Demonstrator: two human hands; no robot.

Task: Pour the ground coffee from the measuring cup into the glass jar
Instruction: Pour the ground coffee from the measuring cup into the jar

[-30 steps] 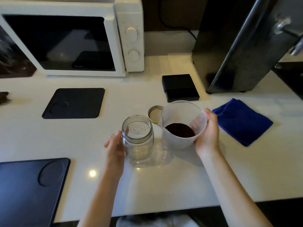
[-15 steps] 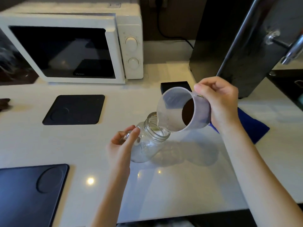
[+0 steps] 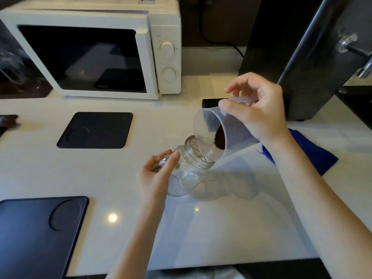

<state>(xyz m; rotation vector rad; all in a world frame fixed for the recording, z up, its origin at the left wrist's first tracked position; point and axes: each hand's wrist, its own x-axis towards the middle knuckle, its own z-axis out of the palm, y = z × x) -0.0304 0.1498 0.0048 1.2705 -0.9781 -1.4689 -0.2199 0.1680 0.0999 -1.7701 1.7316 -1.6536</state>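
The glass jar (image 3: 187,168) is the landmark here: clear, with a threaded neck, tilted so that its open mouth faces up and to the right while its base rests on the white worktop (image 3: 221,228). The left hand (image 3: 157,176) wraps its grip around the jar's lower body, thumb across the front, fingers behind the glass.

Just above and to the right of the jar's mouth, the measuring cup (image 3: 213,129) is tipped steeply toward it. The cup is translucent, frosted plastic, and its lower rim touches or overlaps the jar's mouth; which one cannot be told. The right hand (image 3: 259,111) has its grip clamped on the cup's raised back edge, thumb on the near side. The ground coffee (image 3: 219,140), a dark brown clump, sits against the cup's lower wall, close to the rim. Whether any has reached the jar cannot be told.

Behind the jar and to its left stands a white microwave (image 3: 96,47); the word "Haier" reads on its door. Left of the jar lies a square black mat (image 3: 96,129), and to the jar's right a blue cloth (image 3: 314,156), partly hidden by the right forearm.
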